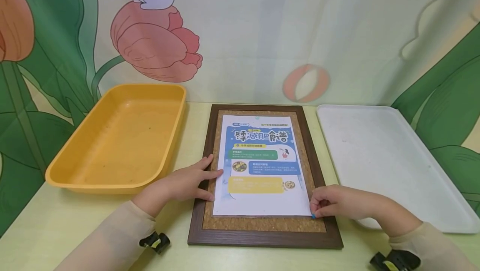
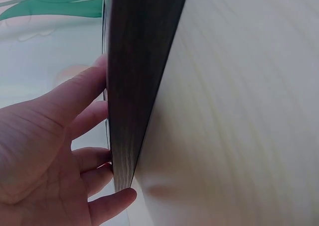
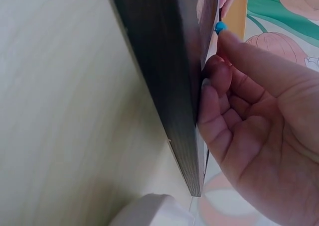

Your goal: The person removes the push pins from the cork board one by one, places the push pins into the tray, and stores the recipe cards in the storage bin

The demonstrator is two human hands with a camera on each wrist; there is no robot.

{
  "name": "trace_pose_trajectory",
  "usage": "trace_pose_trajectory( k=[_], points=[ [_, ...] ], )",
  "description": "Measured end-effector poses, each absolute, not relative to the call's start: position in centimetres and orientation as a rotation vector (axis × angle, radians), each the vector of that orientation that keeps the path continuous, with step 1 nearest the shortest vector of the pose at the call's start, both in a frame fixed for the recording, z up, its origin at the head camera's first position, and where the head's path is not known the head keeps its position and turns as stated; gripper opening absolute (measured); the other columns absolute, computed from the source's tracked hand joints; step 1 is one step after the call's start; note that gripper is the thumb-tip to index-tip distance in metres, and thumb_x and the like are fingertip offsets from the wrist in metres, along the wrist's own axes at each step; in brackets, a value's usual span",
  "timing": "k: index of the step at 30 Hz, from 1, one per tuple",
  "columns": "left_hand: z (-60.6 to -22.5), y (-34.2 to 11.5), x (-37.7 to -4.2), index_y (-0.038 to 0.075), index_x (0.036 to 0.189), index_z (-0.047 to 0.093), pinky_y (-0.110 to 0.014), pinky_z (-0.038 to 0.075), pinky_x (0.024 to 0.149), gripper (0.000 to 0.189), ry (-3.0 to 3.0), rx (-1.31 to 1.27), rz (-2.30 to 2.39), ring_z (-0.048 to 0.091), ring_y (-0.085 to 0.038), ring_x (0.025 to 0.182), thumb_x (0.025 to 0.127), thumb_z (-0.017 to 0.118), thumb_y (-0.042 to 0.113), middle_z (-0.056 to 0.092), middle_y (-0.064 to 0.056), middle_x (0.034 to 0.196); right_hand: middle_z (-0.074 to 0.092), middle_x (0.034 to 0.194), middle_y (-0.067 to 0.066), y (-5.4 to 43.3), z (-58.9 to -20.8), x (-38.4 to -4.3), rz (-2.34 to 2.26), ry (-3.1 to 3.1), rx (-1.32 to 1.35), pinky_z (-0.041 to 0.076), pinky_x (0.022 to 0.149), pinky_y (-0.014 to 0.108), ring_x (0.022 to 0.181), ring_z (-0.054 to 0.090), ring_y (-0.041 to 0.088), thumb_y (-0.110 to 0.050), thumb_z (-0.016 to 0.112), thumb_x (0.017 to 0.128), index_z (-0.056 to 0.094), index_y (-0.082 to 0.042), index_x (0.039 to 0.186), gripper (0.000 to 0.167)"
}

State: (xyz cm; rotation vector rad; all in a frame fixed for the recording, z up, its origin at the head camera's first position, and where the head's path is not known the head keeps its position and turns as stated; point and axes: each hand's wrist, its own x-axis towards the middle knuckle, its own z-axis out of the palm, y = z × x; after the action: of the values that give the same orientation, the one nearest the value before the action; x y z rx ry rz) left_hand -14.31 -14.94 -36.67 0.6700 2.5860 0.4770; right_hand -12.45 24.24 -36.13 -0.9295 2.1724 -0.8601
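Observation:
A printed poster with Chinese text lies on a cork board framed in dark brown wood. My left hand, fingers spread, rests across the board's left side and touches the poster's left edge. In the left wrist view, one fingertip reaches past the frame's side. At the poster's lower right corner my right hand pinches a small blue pushpin. Its other fingers curl against the frame's right side. Whether the pin's point is in the cork is hidden. A small pale green pin sits at the poster's top middle.
To the left stands a deep yellow tray, and a shallow white tray lies to the right. Behind the table hangs a cloth with printed flowers and leaves. The white tray's edge runs close beside the right hand.

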Motion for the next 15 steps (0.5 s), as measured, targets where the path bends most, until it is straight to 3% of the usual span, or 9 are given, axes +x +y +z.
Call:
trace_pose_trajectory(
  k=[15],
  points=[
    [-36.32, -14.75, -14.19, 0.018, 0.142, 0.041, -0.047, 0.028, 0.104, 0.071, 2.582, 0.677, 0.478, 0.015, -0.037, 0.138, 0.08, 0.07, 0.039, 0.007, -0.019, 0.154, 0.057, 0.08, -0.008, 24.89, -36.4, -12.44, -0.934, 2.234, -0.84, 0.046, 0.064, 0.023, 0.072, 0.051, 0.005, -0.019, 0.063, 0.089, 0.064, -0.014, 0.085, 0.006]
  ],
)
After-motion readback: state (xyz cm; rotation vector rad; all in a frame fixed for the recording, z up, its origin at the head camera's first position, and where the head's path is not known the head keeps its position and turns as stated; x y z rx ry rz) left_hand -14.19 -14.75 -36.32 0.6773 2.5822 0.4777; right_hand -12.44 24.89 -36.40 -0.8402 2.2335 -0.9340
